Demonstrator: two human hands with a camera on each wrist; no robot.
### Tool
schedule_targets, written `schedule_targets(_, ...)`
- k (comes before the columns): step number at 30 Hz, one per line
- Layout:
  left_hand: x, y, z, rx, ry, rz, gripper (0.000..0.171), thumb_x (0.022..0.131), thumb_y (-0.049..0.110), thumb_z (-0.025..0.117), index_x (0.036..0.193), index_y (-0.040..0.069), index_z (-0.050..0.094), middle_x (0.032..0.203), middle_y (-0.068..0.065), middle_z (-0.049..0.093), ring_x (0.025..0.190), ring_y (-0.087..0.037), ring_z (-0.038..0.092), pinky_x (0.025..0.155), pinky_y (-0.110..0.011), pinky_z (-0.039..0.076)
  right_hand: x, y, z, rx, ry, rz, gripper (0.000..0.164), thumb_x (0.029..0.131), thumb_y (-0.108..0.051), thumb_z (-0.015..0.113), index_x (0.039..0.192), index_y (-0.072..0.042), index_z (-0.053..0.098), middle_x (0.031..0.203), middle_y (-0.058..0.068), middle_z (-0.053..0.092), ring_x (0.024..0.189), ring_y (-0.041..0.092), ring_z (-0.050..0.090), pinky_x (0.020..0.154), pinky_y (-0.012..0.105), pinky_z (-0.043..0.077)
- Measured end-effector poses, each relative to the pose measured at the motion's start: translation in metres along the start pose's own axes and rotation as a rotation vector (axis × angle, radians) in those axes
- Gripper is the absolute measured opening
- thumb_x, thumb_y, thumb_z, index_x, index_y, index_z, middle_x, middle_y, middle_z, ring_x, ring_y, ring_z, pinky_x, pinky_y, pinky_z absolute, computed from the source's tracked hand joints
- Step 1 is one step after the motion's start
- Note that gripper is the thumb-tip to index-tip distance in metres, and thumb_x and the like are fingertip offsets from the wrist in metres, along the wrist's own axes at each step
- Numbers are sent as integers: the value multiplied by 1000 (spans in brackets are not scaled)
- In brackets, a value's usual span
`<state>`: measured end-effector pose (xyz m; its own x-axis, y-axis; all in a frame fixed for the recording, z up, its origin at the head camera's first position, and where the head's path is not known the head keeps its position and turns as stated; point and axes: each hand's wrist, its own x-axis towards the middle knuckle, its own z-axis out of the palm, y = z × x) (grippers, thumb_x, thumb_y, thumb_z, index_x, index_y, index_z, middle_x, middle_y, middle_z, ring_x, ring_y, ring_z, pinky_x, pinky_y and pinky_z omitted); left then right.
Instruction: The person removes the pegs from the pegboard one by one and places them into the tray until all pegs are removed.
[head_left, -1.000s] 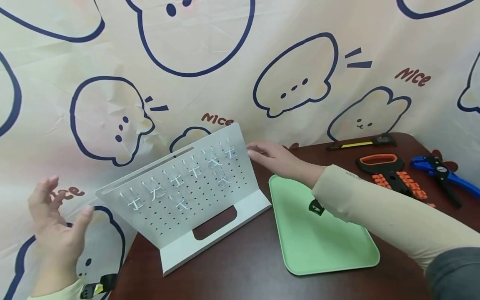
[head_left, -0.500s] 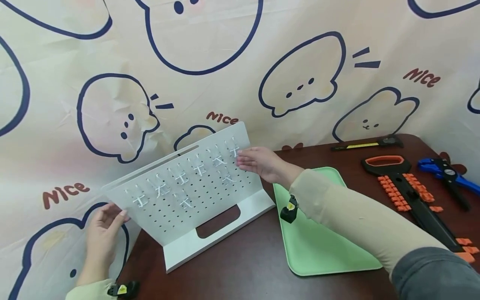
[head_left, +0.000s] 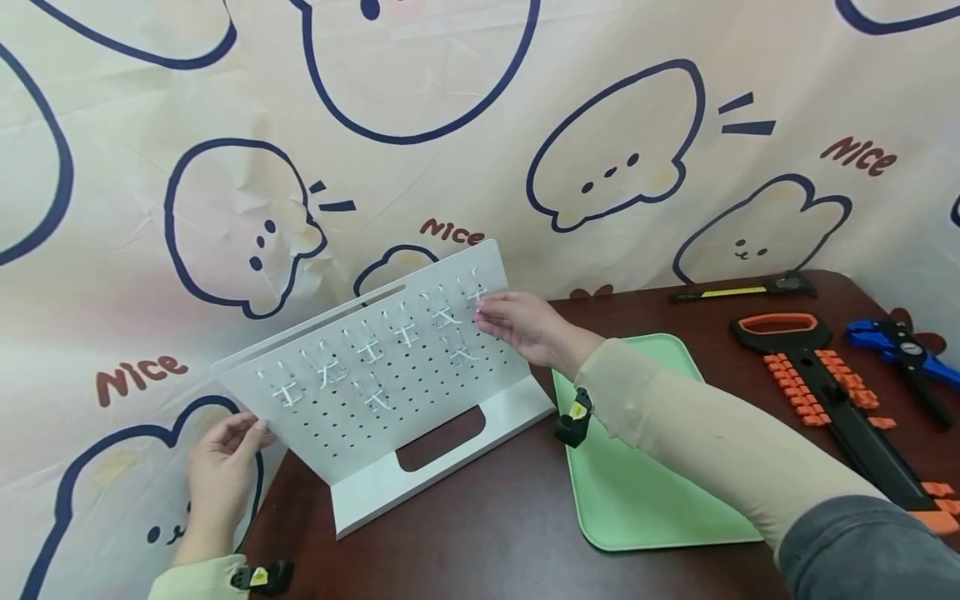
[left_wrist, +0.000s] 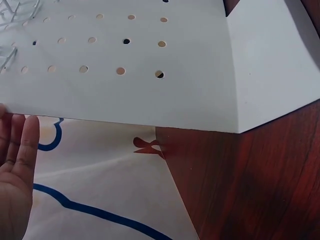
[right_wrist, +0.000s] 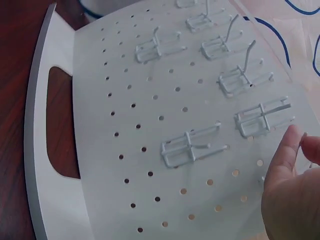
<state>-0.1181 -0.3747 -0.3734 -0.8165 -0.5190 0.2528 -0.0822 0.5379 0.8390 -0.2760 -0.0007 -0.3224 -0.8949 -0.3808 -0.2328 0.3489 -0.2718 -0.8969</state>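
A white pegboard (head_left: 431,392) leans back on its folded base, with several white wire hooks (head_left: 367,348) on its upper part. My left hand (head_left: 219,467) pinches the board's left edge, thumb in front and fingers behind. In the left wrist view that hand (left_wrist: 16,175) shows at the board's edge. At the upper right, my right hand (head_left: 528,329) pinches the end hook (head_left: 476,289) between thumb and fingertips. From the right wrist view, the right hand (right_wrist: 290,187) covers most of this hook, and the other hooks stick out from the board.
A green tray (head_left: 637,492) lies on the dark table beneath my right forearm. To the right are a black tool with an orange-trimmed handle (head_left: 780,329) and orange blocks, blue-and-black pliers (head_left: 903,354), and a yellow-black cutter (head_left: 750,289). A patterned cloth hangs behind.
My left hand has come in from the far left to the board's edge. My right hand has gone from beside the board's right edge to the end hook. The view has shifted slightly.
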Motion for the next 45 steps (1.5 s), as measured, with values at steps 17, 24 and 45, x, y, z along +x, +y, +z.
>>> schedule_targets(17, 0, -4, 1, -26, 37, 35, 23, 105, 8, 61, 120, -9, 62, 87, 27, 59, 76, 11, 62, 77, -3, 47, -21, 0, -59, -136, 39, -54, 31, 105, -2, 58, 134, 8, 55, 113, 14, 63, 97, 16, 66, 90, 22, 56)
schedule_targets(24, -2, -5, 1, 4, 47, 57, 21, 105, 7, 60, 119, -8, 62, 87, 28, 58, 75, 13, 61, 76, -2, 47, -14, 22, -105, -250, 118, -45, 34, 107, -5, 55, 138, 9, 52, 123, 18, 59, 97, 13, 66, 91, 21, 55)
schedule_targets(45, -1, -3, 4, 17, 59, 76, 21, 105, 8, 59, 119, -8, 63, 87, 28, 58, 76, 13, 60, 76, -2, 47, -5, 92, -159, -366, 218, 55, 33, 103, -1, 58, 129, 18, 53, 105, 15, 66, 79, 5, 66, 76, 20, 58)
